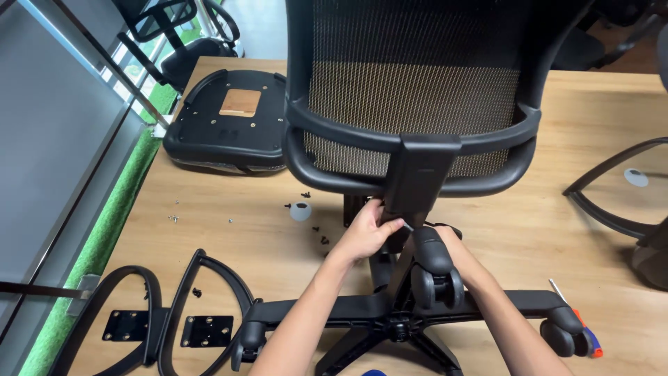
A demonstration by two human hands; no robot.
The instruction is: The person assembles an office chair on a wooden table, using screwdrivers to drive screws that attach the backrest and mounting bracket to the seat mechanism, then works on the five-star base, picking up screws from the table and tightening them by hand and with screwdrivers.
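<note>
Where hands [390, 233] meet, seemingly plastic bracket [416, 177]

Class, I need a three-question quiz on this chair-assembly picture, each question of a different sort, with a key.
1. True or false: the left hand touches the black bracket below the mesh backrest.
2. Which lies left of the loose screws? A) seat pan B) screwdriver C) star base
3. Which tool lies near the right-side caster?

Key: 1 true. 2 A, the seat pan. 3 the screwdriver, beside the star base. The right hand is mostly hidden.
</note>
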